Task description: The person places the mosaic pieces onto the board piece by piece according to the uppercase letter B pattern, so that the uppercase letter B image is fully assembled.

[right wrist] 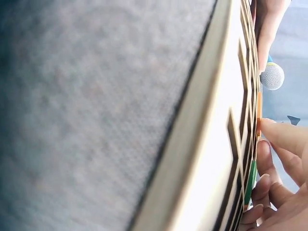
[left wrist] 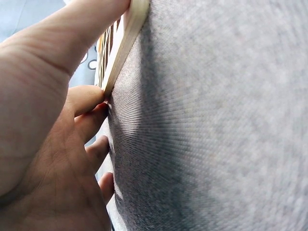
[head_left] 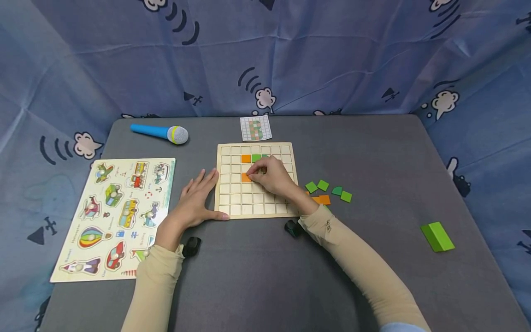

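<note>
A wooden grid board [head_left: 235,213] lies flat at the middle of the table. My left hand [head_left: 196,203] rests at its lower left corner, fingers fairly straight and spread, index fingertip on the left edge and thumb at the near edge. Over the board, my right hand [head_left: 271,177] has thumb and index finger together at an orange square tile [head_left: 246,177], and its curled fingers hide several cells. In the right wrist view, those fingertips meet the orange tile [right wrist: 259,126]. Another orange tile [head_left: 246,158] and a green tile [head_left: 256,157] sit in an upper row.
Loose green tiles [head_left: 323,185] and orange tiles [head_left: 324,199] lie right of the board. Behind it is a printed pattern card [head_left: 256,128]. A vehicle puzzle board [head_left: 83,240], a blue toy microphone [head_left: 159,133] and a green block [head_left: 438,237] are farther out.
</note>
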Demonstrator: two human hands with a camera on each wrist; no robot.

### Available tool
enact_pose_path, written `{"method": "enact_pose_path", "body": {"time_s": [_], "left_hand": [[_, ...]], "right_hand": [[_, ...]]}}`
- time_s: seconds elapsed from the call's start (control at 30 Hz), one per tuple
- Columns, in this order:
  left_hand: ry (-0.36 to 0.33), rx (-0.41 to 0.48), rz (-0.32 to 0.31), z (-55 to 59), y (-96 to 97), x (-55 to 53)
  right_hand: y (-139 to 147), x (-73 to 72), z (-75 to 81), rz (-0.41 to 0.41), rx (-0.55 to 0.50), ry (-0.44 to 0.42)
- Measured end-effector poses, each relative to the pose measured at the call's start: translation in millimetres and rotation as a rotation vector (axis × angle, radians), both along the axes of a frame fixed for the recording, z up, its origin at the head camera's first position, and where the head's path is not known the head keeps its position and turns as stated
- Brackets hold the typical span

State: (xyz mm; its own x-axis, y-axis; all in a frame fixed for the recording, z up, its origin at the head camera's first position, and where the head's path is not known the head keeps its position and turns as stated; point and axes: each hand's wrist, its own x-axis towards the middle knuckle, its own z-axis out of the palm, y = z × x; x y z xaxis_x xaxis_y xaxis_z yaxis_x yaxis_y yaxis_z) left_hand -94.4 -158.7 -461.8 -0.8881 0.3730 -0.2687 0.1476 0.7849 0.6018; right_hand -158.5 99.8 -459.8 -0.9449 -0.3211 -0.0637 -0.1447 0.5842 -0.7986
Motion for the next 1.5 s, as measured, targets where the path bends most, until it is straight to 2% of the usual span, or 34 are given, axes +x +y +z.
{"method": "enact_pose_path", "body": {"time_s": [0.27,0.53,0.67,0.9,1.13,1.37,1.5], "left_hand": [[0.007,0.006,-0.001,1.2,-0.6,0.7],[0.007,0.011,-0.005,1.6,-0.4,1.3],[0.007,0.015,-0.006,1.1,-0.9,1.4],[0.009,0.018,-0.007,-0.6,-1.1,1.5],[0.013,0.018,-0.011,0.3,-0.6,-0.1],[0.005,0.011,-0.01,0.7,-0.2,0.3],[0.007,0.007,-0.014,1.1,0.3,0.6]], "right_hand": [[5.0,5.8,3.7,0.008,0.023,0.002],[32.8,11.8,3.4,0.084,-0.052,0.018],[51.1,13.9,6.5,0.106,-0.057,-0.027],[89.7,20.3,9.1,0.12,0.019,-0.059],[130.1,28.2,12.8,0.085,0.089,-0.136],[160.5,31.3,21.8,0.162,0.164,-0.196],[166.2,34.1,18.4,0.167,0.157,-0.166]]}}
